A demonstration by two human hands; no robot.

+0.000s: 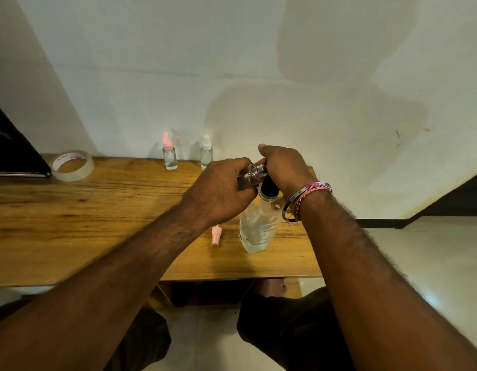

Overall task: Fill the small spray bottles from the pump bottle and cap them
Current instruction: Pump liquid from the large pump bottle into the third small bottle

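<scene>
- We note the left hand (218, 191) wrapped around a small clear spray bottle (249, 178), uncapped, tilted with its threaded neck toward the pump head.
- The right hand (284, 167) is folded down over the black pump head (269, 184) of the pump bottle (256, 228), which stands near the right end of the wooden bench (85, 210).
- A loose pink spray cap (216, 235) lies on the bench just left of the pump bottle.
- Two capped small bottles stand at the back edge by the wall: a pink-capped bottle (170, 153) and a white-capped bottle (206, 153).
- A roll of clear tape (72, 165) lies far left.
- Bracelets (307, 199) sit on the right wrist.
</scene>
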